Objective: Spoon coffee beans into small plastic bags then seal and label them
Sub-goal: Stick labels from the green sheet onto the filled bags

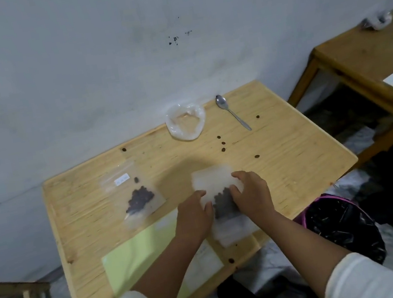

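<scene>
Small clear plastic bag of dark coffee beans point(221, 198) sits centre frame on the wooden bench point(283, 154); our left hand point(194, 215) and right hand point(250, 193) pinch its sides, likely to steady it for sealing. Left: labelled filled bag point(135, 196). Upper centre: metal spoon point(232, 112), empty clear bag point(185, 122), stray beans point(222, 144); nothing blocks.

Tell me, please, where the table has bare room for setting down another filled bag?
Bare wood lies left of the labelled bag, and along the right edge past the stray beans. The middle is crowded: both hands on a bag, green paper beneath.
</scene>
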Demonstrator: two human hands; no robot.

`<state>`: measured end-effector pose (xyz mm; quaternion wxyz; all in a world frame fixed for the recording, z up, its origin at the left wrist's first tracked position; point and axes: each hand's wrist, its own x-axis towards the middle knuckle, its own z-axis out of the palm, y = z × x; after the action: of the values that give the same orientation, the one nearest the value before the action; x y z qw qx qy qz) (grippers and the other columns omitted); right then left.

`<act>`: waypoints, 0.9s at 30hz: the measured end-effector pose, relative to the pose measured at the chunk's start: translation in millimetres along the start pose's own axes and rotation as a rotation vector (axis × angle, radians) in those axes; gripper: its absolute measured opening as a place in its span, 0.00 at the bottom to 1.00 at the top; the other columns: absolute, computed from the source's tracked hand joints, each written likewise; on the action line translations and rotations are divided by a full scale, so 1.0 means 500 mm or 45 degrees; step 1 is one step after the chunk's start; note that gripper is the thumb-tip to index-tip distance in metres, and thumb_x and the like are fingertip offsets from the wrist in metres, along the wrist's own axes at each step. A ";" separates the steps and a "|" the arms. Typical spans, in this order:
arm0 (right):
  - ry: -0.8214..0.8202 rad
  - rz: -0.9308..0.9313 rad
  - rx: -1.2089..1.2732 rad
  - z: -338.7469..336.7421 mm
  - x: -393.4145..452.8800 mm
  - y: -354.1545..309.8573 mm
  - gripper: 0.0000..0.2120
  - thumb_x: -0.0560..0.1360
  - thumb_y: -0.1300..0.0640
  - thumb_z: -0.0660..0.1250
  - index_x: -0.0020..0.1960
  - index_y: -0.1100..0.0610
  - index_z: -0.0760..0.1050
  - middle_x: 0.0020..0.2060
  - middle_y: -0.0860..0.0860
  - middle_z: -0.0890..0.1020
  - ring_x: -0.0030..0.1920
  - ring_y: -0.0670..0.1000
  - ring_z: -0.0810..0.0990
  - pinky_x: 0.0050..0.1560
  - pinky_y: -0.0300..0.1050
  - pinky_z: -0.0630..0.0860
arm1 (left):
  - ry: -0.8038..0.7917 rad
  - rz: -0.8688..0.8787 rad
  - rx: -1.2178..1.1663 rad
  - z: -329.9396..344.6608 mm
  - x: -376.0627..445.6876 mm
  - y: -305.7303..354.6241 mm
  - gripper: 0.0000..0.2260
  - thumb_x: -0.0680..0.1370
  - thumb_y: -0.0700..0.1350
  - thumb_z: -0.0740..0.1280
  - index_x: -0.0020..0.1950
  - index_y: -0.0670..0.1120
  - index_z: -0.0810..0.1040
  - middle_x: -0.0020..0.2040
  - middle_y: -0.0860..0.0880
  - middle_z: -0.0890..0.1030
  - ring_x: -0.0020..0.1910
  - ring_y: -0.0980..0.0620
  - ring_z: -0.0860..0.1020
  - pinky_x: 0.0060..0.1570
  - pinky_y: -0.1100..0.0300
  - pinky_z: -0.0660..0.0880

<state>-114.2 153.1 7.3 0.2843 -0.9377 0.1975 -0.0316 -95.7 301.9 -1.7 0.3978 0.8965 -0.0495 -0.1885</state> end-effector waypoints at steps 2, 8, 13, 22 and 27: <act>0.047 -0.007 0.091 -0.004 0.007 -0.011 0.17 0.74 0.60 0.67 0.62 0.59 0.75 0.56 0.57 0.77 0.49 0.50 0.78 0.50 0.35 0.68 | 0.055 -0.010 -0.025 -0.005 0.002 0.003 0.16 0.78 0.44 0.63 0.66 0.47 0.73 0.62 0.47 0.78 0.58 0.50 0.76 0.60 0.57 0.71; -0.067 0.027 0.429 -0.008 0.025 -0.070 0.14 0.72 0.59 0.70 0.57 0.54 0.78 0.49 0.47 0.78 0.44 0.45 0.76 0.48 0.35 0.71 | 0.244 -0.061 -0.263 -0.064 0.001 0.007 0.14 0.78 0.47 0.64 0.63 0.52 0.73 0.54 0.51 0.77 0.46 0.56 0.75 0.46 0.64 0.68; -0.353 -0.095 0.678 0.017 0.010 -0.137 0.12 0.71 0.60 0.71 0.54 0.52 0.78 0.45 0.45 0.80 0.45 0.45 0.78 0.50 0.39 0.77 | 0.267 -0.071 -0.559 -0.129 -0.015 -0.033 0.12 0.77 0.48 0.66 0.59 0.58 0.75 0.56 0.53 0.78 0.52 0.55 0.77 0.53 0.57 0.75; -0.598 -0.295 -0.051 0.080 -0.029 -0.135 0.13 0.74 0.60 0.67 0.58 0.58 0.76 0.49 0.55 0.82 0.50 0.51 0.78 0.51 0.38 0.74 | 0.507 -0.129 -0.729 -0.196 -0.086 -0.150 0.16 0.75 0.38 0.67 0.59 0.55 0.76 0.57 0.57 0.76 0.56 0.56 0.74 0.51 0.69 0.71; -0.658 -0.382 -0.304 0.105 -0.051 -0.119 0.10 0.74 0.59 0.67 0.55 0.59 0.76 0.50 0.55 0.81 0.50 0.53 0.78 0.52 0.44 0.74 | 0.563 -0.148 -0.758 -0.198 -0.116 -0.178 0.17 0.75 0.37 0.67 0.60 0.54 0.75 0.56 0.57 0.76 0.53 0.61 0.73 0.42 0.79 0.67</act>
<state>-107.9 235.8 -2.6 0.2053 -0.9600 -0.0195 0.1895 -117.4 444.7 11.2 0.6306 0.7621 0.1456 -0.0187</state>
